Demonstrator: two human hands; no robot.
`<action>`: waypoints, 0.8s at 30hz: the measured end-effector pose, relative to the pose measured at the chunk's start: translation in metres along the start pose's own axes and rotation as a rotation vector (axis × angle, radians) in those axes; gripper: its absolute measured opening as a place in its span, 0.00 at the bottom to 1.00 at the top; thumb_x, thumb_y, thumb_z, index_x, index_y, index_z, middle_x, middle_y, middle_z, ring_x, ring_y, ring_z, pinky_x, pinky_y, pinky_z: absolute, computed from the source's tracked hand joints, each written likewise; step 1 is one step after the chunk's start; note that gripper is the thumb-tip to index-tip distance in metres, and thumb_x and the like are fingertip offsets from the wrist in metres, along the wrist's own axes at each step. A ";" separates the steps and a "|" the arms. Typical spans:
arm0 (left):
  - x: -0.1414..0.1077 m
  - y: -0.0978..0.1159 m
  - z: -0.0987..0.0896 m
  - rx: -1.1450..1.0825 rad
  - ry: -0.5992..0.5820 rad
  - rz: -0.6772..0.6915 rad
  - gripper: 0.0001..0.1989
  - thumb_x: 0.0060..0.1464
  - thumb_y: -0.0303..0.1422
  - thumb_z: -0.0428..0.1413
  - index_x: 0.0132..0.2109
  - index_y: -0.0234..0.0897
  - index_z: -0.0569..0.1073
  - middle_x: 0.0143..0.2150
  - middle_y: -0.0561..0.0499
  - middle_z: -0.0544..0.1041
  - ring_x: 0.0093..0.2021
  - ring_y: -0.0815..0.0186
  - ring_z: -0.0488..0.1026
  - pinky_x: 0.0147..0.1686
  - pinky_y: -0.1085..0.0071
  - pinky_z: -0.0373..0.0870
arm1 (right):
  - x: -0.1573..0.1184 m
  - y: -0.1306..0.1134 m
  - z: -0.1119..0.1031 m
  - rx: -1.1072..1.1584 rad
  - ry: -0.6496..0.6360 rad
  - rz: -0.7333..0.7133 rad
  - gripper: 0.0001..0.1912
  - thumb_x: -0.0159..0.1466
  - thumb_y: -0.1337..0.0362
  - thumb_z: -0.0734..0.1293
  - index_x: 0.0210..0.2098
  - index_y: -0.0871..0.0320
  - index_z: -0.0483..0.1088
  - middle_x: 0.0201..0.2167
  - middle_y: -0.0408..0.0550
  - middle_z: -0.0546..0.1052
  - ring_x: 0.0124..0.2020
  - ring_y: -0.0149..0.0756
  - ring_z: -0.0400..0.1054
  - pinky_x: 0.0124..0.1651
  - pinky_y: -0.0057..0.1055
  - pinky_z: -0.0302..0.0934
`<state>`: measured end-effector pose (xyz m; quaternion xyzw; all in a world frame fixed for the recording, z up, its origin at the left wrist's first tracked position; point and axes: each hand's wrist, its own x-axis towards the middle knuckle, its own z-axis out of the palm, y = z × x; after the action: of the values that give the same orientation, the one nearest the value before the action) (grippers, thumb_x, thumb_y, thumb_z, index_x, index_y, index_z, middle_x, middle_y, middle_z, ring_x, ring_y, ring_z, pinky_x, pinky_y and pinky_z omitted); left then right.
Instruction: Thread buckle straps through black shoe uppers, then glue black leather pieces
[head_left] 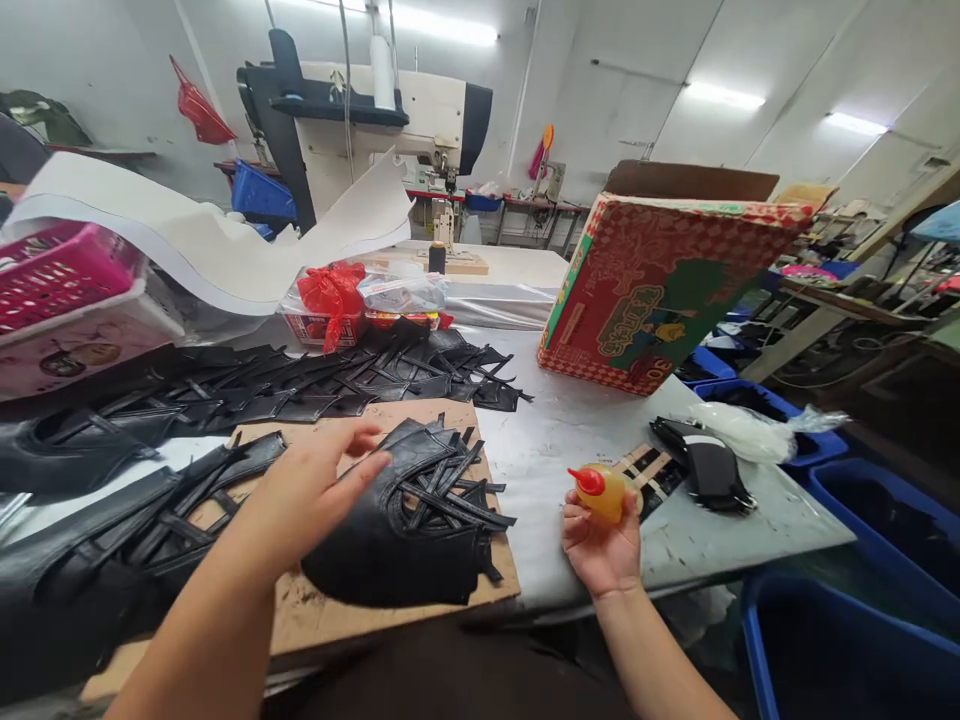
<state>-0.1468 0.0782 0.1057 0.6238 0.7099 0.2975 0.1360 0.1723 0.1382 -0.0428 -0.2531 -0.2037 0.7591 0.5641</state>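
A yellow glue bottle with a red nozzle [606,492] is in my right hand [604,540], whose fingers wrap round it beside the board. My left hand [319,485] hovers at the upper left edge of a black leather piece with woven straps [420,510], fingers apart and holding nothing. That piece lies on a brown board [491,575]. More black strapped leather pieces [150,520] overlap at the left, and a long row of them [360,370] runs behind the board.
A red checked box [645,290] stands at the back right of the metal table [525,450]. Black cut parts [709,465] lie near the right edge, with blue bins [787,640] beyond. A sewing machine [412,110] stands behind; a pink basket [60,275] is at left.
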 end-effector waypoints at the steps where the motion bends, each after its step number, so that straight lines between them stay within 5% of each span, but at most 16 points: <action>1: -0.009 -0.010 0.003 0.177 -0.084 -0.069 0.23 0.47 0.50 0.51 0.44 0.40 0.72 0.38 0.45 0.78 0.40 0.49 0.73 0.43 0.61 0.64 | -0.003 0.002 -0.001 0.026 0.017 0.010 0.26 0.45 0.41 0.71 0.34 0.53 0.73 0.25 0.41 0.73 0.20 0.25 0.61 0.21 0.21 0.64; 5: -0.045 -0.037 0.022 0.650 -0.252 -0.194 0.35 0.48 0.53 0.49 0.52 0.27 0.67 0.41 0.31 0.76 0.43 0.39 0.72 0.42 0.50 0.64 | -0.007 0.006 -0.003 0.075 0.044 0.015 0.27 0.43 0.42 0.73 0.35 0.53 0.73 0.26 0.41 0.73 0.21 0.26 0.62 0.22 0.22 0.65; 9: -0.060 -0.045 0.034 0.556 -0.123 -0.148 0.39 0.45 0.48 0.53 0.56 0.20 0.62 0.51 0.24 0.70 0.52 0.37 0.66 0.47 0.47 0.62 | -0.003 0.007 -0.002 0.047 0.009 -0.001 0.26 0.44 0.42 0.72 0.35 0.53 0.73 0.27 0.41 0.74 0.23 0.27 0.64 0.25 0.23 0.66; 13: -0.056 -0.049 0.031 0.046 0.092 -0.284 0.33 0.41 0.42 0.54 0.54 0.29 0.64 0.56 0.32 0.67 0.57 0.44 0.62 0.54 0.54 0.60 | -0.002 0.006 -0.001 0.006 0.015 -0.042 0.26 0.45 0.41 0.71 0.35 0.54 0.73 0.27 0.43 0.74 0.23 0.31 0.65 0.23 0.28 0.67; 16: -0.059 -0.047 0.021 -0.537 -0.031 -0.461 0.26 0.39 0.42 0.58 0.47 0.35 0.69 0.49 0.41 0.74 0.51 0.48 0.69 0.50 0.58 0.66 | -0.009 0.006 0.002 0.039 0.076 -0.027 0.28 0.41 0.43 0.74 0.34 0.54 0.73 0.26 0.43 0.74 0.22 0.30 0.65 0.22 0.27 0.66; 19: -0.070 -0.044 0.006 -0.988 -0.055 -0.476 0.24 0.38 0.40 0.63 0.44 0.38 0.69 0.42 0.47 0.77 0.43 0.56 0.74 0.42 0.65 0.70 | -0.020 0.005 0.004 0.073 0.250 0.045 0.34 0.30 0.45 0.77 0.34 0.54 0.73 0.24 0.43 0.73 0.19 0.29 0.64 0.18 0.27 0.64; 22: -0.084 -0.054 -0.022 -1.195 0.124 -0.499 0.21 0.36 0.35 0.64 0.40 0.37 0.69 0.34 0.50 0.78 0.34 0.62 0.75 0.34 0.70 0.71 | -0.025 0.004 0.003 0.019 0.385 0.038 0.35 0.30 0.43 0.75 0.37 0.52 0.73 0.25 0.48 0.73 0.20 0.31 0.65 0.16 0.29 0.60; 24: -0.096 -0.069 -0.051 -1.228 0.313 -0.520 0.19 0.36 0.31 0.64 0.39 0.37 0.69 0.31 0.51 0.78 0.30 0.64 0.75 0.31 0.71 0.71 | -0.027 0.005 0.006 0.031 0.396 0.063 0.33 0.35 0.44 0.74 0.40 0.49 0.73 0.36 0.57 0.74 0.34 0.41 0.71 0.21 0.36 0.59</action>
<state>-0.2138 -0.0310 0.0879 0.1926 0.5503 0.6907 0.4279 0.1711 0.1104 -0.0373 -0.3950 -0.0690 0.7146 0.5731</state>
